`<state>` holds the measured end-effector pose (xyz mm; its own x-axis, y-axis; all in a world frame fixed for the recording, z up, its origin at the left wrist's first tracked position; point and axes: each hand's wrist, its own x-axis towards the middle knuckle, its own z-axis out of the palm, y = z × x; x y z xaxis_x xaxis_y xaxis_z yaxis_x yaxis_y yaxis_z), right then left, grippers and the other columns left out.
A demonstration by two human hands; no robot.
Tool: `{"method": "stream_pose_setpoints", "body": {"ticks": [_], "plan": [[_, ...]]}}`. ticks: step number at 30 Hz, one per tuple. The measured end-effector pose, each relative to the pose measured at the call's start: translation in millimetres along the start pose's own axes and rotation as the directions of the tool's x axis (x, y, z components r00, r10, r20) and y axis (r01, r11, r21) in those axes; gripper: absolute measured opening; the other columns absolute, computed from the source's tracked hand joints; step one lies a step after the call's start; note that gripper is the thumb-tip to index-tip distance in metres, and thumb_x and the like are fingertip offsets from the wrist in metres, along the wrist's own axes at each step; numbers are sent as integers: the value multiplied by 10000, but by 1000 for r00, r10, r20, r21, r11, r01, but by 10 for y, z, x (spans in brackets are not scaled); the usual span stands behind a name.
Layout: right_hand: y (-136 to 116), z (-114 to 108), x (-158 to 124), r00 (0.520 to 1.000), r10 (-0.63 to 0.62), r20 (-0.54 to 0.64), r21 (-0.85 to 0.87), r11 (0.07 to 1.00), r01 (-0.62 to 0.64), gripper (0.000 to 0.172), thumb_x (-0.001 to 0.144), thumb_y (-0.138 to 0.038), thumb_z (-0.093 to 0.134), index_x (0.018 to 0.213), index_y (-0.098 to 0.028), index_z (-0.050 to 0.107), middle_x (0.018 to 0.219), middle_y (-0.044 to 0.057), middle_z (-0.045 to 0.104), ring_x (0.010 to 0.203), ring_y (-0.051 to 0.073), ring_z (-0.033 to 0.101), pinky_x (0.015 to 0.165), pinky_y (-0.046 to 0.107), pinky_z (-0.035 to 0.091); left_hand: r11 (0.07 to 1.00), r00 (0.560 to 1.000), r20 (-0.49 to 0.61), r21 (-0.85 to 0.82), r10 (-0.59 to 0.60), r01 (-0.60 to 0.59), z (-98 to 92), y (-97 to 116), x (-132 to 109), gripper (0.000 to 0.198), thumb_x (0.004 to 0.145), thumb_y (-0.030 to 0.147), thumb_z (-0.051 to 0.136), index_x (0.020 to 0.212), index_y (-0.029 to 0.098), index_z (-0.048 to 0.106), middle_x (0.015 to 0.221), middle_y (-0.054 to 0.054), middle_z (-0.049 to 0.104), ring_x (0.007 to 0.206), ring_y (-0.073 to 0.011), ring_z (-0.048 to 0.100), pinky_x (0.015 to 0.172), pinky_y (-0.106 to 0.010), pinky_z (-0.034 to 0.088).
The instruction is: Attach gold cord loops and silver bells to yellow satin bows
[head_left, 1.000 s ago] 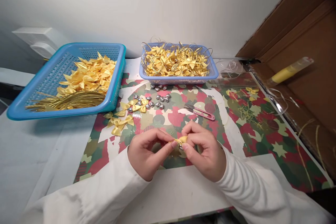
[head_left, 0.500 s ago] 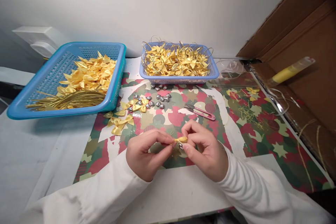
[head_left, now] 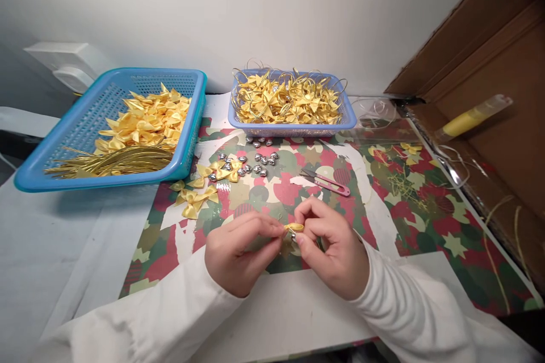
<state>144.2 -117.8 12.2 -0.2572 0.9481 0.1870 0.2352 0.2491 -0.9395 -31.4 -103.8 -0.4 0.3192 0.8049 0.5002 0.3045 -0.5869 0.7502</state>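
Note:
My left hand [head_left: 238, 252] and my right hand [head_left: 330, 247] meet over the patterned mat [head_left: 395, 210], fingertips pinched together on one small yellow ribbon bow [head_left: 293, 228]. Both hands are closed on it and hide most of it. Just beyond my fingers lie pink thread snips [head_left: 326, 180]. A few loose yellow bows [head_left: 196, 195] and several small silver heart charms [head_left: 255, 163] are scattered farther back on the mat.
A large turquoise basket [head_left: 63, 147] at the back left holds yellow bows and gold cords. A smaller blue basket [head_left: 293, 125] at the back centre is full of bows with gold loops. A cardboard wall [head_left: 489, 51] and a yellow-filled tube [head_left: 472, 118] stand at the right.
Both hands have stayed pinched on the bow, and their fingers have shifted slightly around it. The camera view has moved a little.

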Motion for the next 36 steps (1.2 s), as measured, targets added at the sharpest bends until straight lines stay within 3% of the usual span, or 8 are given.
{"method": "stream_pose_setpoints", "body": {"ticks": [15, 23, 30, 36], "plan": [[5, 84, -31, 989, -144, -35, -199, 971, 134, 252, 795, -55, 426, 605, -199, 346, 781, 41, 478, 663, 118, 494, 533, 233, 414, 987, 989, 49, 69, 139, -143, -10, 20, -14, 195, 746, -16, 600, 842, 153, 619, 770, -71, 698, 665, -129, 652, 572, -200, 555], [44, 209, -83, 948, -286, -142, -357, 908, 221, 250, 806, -2, 394, 650, -197, 377, 767, 44, 472, 682, 138, 456, 580, 271, 420, 989, 990, 20, 51, 140, -141, -6, 56, -30, 214, 743, -20, 606, 858, 159, 626, 782, -65, 701, 677, -118, 656, 586, -183, 561], [89, 160, -70, 968, -222, -115, -425, 892, 154, 241, 855, -106, 467, 625, -173, 495, 785, 51, 469, 709, 155, 445, 623, 299, 423, 979, 991, -13, 156, 136, -133, -38, 46, 8, 159, 759, 35, 619, 827, 179, 615, 750, -42, 693, 623, -112, 649, 560, -180, 551], [229, 138, -18, 992, -95, -84, -434, 900, 50, 212, 877, -159, 510, 691, -185, 608, 717, 35, 558, 725, 169, 469, 660, 312, 398, 930, 971, 39, 280, 236, -238, 2, -32, 10, 162, 789, 35, 577, 874, 166, 620, 785, -77, 703, 669, -149, 658, 607, -230, 557]]}}
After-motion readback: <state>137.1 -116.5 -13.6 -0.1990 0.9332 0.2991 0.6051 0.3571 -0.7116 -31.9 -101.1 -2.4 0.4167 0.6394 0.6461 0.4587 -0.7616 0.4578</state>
